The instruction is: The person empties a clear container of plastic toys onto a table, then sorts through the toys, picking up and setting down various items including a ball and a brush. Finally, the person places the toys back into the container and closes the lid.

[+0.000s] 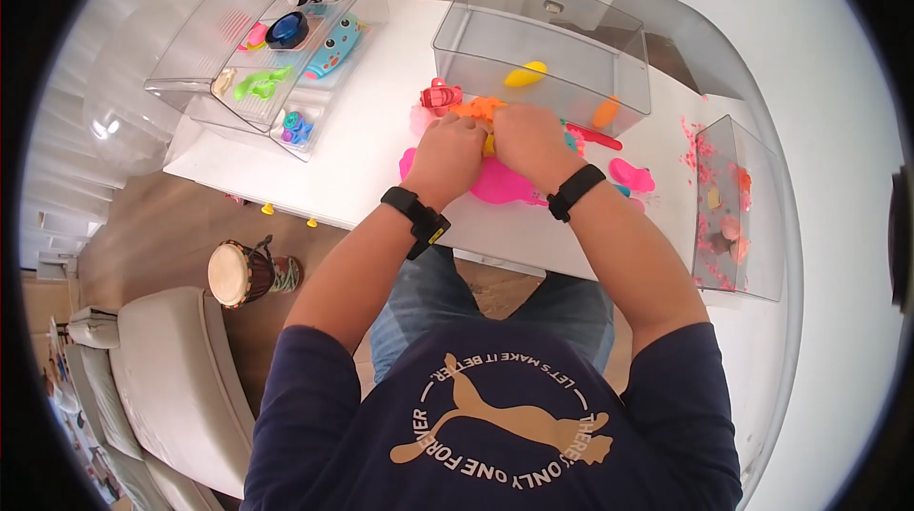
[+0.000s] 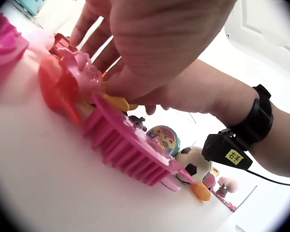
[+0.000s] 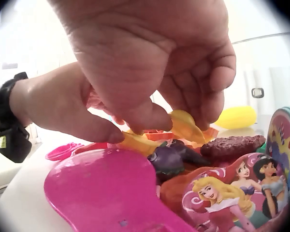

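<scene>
Both hands work close together over a pile of small toys. My right hand (image 3: pixel 150 63) pinches a curved yellow toy piece (image 3: pixel 186 126) between thumb and fingers. A second yellow piece (image 3: pixel 137 142) lies at the thumb and fingers of my left hand (image 2: pixel 145 53), which pinch it. Right below the hands are a purple toy (image 3: pixel 169 162) and a pink hairbrush (image 2: pixel 135 150), its bristles facing the table in the left wrist view. A red toy (image 2: pixel 58 87) and a clear pink piece (image 2: pixel 82 70) lie beside the left hand.
A clear bin (image 1: pixel 543 25) holding a yellow toy stands behind the hands. At the left a clear organiser (image 1: pixel 190 59) holds several toys. Another clear box (image 1: pixel 738 225) with pink bits stands at the right. A toy soccer ball (image 2: pixel 193 164) and a princess-printed piece (image 3: pixel 232 191) lie near the pile.
</scene>
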Demonstrator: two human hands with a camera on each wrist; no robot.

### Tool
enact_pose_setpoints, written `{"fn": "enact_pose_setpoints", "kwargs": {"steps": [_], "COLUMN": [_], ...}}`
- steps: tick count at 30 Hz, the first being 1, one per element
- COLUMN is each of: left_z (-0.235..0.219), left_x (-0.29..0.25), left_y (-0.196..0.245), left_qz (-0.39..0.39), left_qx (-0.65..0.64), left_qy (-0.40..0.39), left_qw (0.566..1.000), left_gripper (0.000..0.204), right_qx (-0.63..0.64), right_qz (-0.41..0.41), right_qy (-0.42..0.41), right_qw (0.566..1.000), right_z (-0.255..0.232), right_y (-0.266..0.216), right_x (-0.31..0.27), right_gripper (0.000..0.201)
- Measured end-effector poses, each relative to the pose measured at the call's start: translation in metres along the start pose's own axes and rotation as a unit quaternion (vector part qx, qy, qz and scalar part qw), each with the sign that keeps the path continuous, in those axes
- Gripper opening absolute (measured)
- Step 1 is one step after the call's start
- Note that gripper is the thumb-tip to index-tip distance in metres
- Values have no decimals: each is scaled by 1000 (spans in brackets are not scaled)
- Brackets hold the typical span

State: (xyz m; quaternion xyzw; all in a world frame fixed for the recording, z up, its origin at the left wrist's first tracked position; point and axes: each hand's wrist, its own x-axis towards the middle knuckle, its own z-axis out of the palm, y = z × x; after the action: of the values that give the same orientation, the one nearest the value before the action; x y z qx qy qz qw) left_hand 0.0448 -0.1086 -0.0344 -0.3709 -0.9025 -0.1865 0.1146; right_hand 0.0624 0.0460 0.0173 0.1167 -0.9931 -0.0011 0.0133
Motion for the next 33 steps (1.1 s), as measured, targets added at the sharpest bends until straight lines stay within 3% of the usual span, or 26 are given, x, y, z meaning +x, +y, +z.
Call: {"fn": "enact_pose_setpoints", "kwargs": {"steps": [4,10,15,18,21,24,28,31,33], "left_z": [4,5,-2,-14,-32,-38,-72,-81,-82], "left_x": [-1,1,-1,-11,-17,-24,-25,-26,-26], "left_y": [0,3,-4,2,2,-9,16,29,35], "left_qz": [7,-14,-35,-96,-270,-283,-343,-346,-353], "left_qx": [50,24,-59,-107,-297,-509,-686,-728,-739], "left_qy": [13,70,106,163,116,157,124,77,54], "left_qw": [999,997,992,976,909,798,630,588,571], "left_gripper": [9,6,10,11,16,20,29,32,33], "right_qx": [25,76,195,285,370,464,610,705,736], "right_qz": [-3,51,101,119,140,174,192,209,214], "right_qy": [42,34,144,185,184,153,122,116,115], "right_qw": [999,995,965,933,900,855,759,668,632], "right_z": [1,-3,3,-1,-4,-9,-42,-53,-41], "right_y": [5,19,32,42,48,52,45,41,43], "right_x": [-1,1,5,0,-5,-13,-42,-76,-96], "right_gripper": [11,15,17,19,25,26,24,20,19]}}
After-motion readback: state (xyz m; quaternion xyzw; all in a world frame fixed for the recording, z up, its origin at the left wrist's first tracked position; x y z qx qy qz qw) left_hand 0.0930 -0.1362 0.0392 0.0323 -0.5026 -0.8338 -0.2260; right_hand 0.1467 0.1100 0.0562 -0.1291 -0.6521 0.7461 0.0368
